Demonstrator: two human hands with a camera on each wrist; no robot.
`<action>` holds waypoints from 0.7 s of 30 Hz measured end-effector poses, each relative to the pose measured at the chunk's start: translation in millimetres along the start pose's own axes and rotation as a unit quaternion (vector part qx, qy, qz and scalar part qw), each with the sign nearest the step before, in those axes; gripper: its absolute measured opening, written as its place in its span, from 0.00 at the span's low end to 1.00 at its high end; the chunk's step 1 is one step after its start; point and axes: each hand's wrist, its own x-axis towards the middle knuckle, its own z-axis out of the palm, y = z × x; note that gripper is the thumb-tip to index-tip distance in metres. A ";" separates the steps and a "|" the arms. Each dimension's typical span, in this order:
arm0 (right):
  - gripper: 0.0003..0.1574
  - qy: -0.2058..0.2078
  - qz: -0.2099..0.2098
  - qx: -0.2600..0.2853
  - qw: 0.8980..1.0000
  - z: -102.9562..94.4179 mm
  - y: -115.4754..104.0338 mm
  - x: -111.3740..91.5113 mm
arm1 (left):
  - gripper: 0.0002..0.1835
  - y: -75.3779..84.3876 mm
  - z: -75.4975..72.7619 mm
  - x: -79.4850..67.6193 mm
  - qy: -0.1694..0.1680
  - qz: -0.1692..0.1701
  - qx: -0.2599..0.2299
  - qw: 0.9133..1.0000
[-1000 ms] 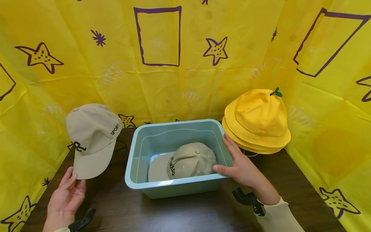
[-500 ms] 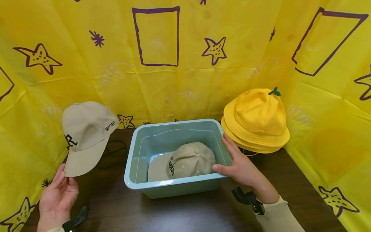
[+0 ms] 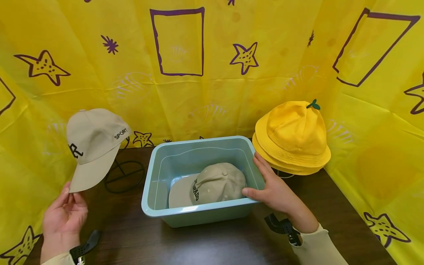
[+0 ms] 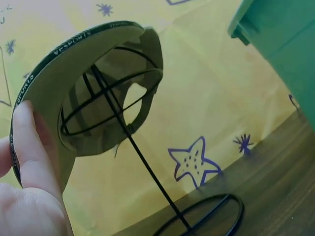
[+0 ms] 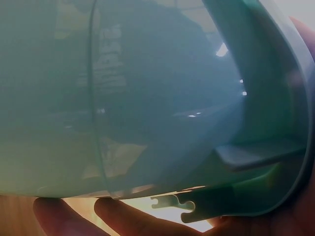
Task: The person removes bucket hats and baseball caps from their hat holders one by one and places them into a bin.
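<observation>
The left hand [image 3: 66, 217] pinches the tip of the visor [image 3: 94, 171] of a beige baseball cap [image 3: 96, 134] marked "SPORT" on one side, with a black monogram at the front. The cap is tilted, visor down toward the hand; in the left wrist view, one finger lies along the underside of the visor, and the wire dome of a black hat stand [image 4: 147, 162] is inside the crown. The stand's ring base is on the dark wooden desk [image 3: 132, 228].

The right hand [image 3: 275, 193] grips the right end of a light blue plastic bin [image 3: 207, 218], its thumb over the rim and its fingers against the outer wall. Inside the bin lies a second beige cap [image 3: 228, 180], crown up at the right, visor pointing left, its dark lettering partly legible.

Just beyond the bin's right end are stacked yellow bucket hats [image 3: 296, 129], topped by a green sprout [image 3: 313, 104]. A yellow printed cloth [image 3: 218, 92] hangs behind the desk, and a black wrist mount [image 3: 85, 246] sits at the left wrist.
</observation>
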 end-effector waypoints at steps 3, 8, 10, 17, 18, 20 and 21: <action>0.66 0.001 -0.001 0.002 1.000 0.1 -0.2 0.1 | 0.09 -3.7 4.9 2.0 -0.006 -0.005 0.001 1.000; 0.66 0.002 -0.004 0.002 1.000 0.2 0.2 0.3 | 0.08 -8.2 15.0 4.2 0.001 -0.008 0.003 1.000; 0.66 0.002 -0.005 0.001 1.000 0.3 0.4 0.3 | 0.08 -9.2 19.1 5.1 0.003 -0.010 0.001 1.000; 0.66 0.003 -0.003 -0.005 1.000 0.5 0.6 0.3 | 0.07 -12.5 30.8 9.4 0.005 -0.012 -0.002 1.000; 0.66 0.003 -0.003 -0.005 1.000 0.5 0.5 0.2 | 0.07 -12.9 32.1 9.8 0.005 -0.013 -0.004 1.000; 0.66 0.003 -0.003 -0.005 1.000 0.4 0.3 0.2 | 0.06 -13.4 34.5 10.5 0.009 -0.012 -0.008 1.000; 0.66 0.003 -0.003 -0.006 1.000 0.3 0.1 0.1 | 0.06 -13.8 35.6 10.8 0.010 -0.012 -0.010 1.000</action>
